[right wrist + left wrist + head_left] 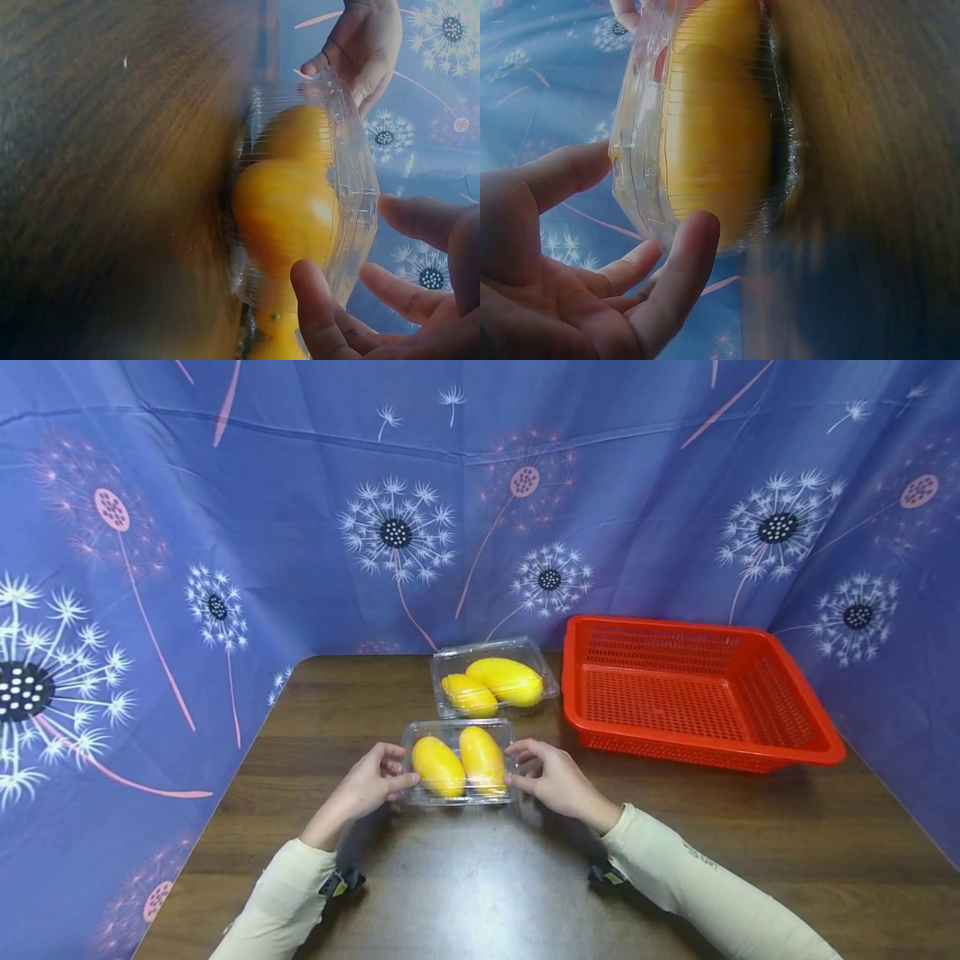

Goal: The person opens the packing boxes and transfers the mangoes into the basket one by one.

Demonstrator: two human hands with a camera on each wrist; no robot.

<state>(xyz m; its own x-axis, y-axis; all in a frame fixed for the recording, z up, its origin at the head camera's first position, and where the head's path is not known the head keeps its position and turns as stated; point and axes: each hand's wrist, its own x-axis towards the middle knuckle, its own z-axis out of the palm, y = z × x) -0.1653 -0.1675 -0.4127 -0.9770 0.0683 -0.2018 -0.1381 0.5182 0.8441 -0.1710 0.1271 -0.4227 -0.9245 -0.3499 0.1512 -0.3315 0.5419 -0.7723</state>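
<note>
A clear plastic clamshell box (456,800) with two yellow mangoes (438,767) inside stands near the middle of the table, its lid down. My left hand (367,783) holds its left end, thumb at the front corner and fingers along the side. At the opposite end, my right hand (551,777) grips the box the same way. Ribbed clear walls of the box show close up in both wrist views, with the mangoes (289,214) behind them. Just behind lies a second clear box (551,681), also with two mangoes (506,681).
To the right at the back stands a red perforated plastic basket (705,747), with nothing seen in it. The wooden table (300,718) meets a blue dandelion-print cloth (300,543) at the back and sides.
</note>
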